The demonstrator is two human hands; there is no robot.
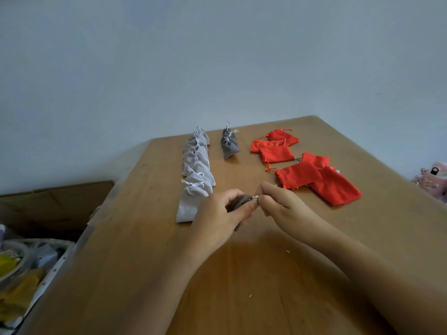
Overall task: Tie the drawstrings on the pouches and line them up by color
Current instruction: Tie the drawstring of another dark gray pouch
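Gripping a dark grey pouch in curled fingers, the left hand holds it over the wooden table. The right hand pinches the pouch's drawstring between thumb and fingertips, close against the left hand. Beyond lie a row of tied light grey pouches, a short row of dark grey pouches, and loose, partly overlapping red pouches.

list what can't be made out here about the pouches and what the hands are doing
Head view, all of it:
The dark grey pouch is mostly covered by the left hand, so its knot is unreadable.
The drawstring pinched by the right hand is too small and blurred.
The light grey row overlaps, hiding its count.
The pink object is cut off by the right edge.
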